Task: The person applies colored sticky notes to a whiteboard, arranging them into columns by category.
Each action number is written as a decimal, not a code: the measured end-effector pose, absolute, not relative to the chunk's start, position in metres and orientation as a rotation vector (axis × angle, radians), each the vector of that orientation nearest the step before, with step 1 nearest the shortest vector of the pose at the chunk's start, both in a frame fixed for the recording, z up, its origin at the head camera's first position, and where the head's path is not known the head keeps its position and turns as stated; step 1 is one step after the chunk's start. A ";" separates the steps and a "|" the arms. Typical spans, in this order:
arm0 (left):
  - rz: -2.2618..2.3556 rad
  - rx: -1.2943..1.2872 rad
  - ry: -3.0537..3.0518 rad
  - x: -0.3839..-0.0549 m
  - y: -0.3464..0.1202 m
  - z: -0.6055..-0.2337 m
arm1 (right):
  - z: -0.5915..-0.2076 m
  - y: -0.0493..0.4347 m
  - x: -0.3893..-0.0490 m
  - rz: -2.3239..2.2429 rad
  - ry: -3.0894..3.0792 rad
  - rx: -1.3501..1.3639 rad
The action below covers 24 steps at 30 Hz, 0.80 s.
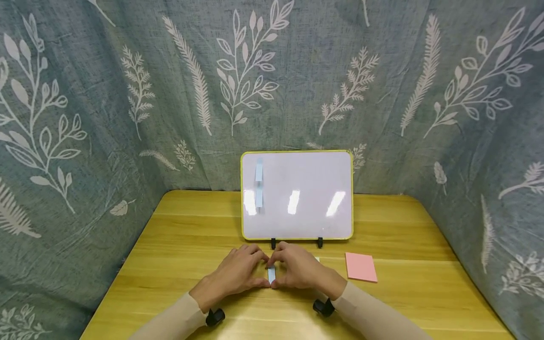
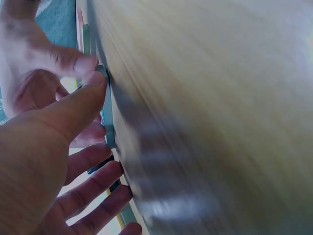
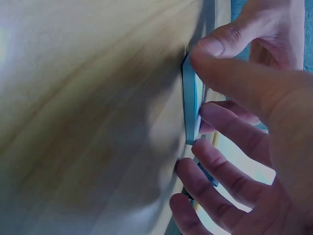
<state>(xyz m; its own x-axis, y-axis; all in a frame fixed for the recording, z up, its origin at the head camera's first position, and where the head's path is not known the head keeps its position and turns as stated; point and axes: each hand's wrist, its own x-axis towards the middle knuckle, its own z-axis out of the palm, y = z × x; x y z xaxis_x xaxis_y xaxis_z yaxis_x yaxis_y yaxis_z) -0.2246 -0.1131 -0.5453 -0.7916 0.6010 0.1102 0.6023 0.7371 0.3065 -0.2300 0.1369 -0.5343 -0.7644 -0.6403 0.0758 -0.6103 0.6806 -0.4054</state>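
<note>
A small blue pad (image 1: 271, 275) lies on the wooden worktop (image 1: 170, 264), about midway between its left and right edges, with a hand on either side. The left hand (image 1: 243, 269) holds it with bent thumb and forefinger, the thumb at its near end and the forefinger by its far end; the right hand (image 1: 299, 267) does the same opposite, and the thumbs nearly meet. Beyond the hands, a yellow-rimmed whiteboard (image 1: 297, 174) stands on black feet (image 1: 274, 243) near the worktop's far edge. Two blue strips (image 1: 259, 172) stick to it along its left edge, one above the other, the upper near its top left corner. A pink pad (image 1: 361, 267) lies right of the right hand, towards the worktop's right edge. Behind that hand shows a pale scrap (image 1: 317, 259), mostly hidden. A leaf-patterned curtain (image 1: 170, 94) hangs around the worktop.
</note>
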 end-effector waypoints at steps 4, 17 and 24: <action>-0.517 -1.013 -2.922 -0.225 -0.114 -0.546 | -0.531 0.136 -0.228 -0.598 2.813 -1.049; -0.525 -1.018 -2.934 -0.225 -0.113 -0.542 | -0.529 0.137 -0.226 -0.607 2.812 -1.102; -0.518 -1.018 -2.933 -0.225 -0.113 -0.544 | -0.528 0.139 -0.226 -0.627 2.810 -1.096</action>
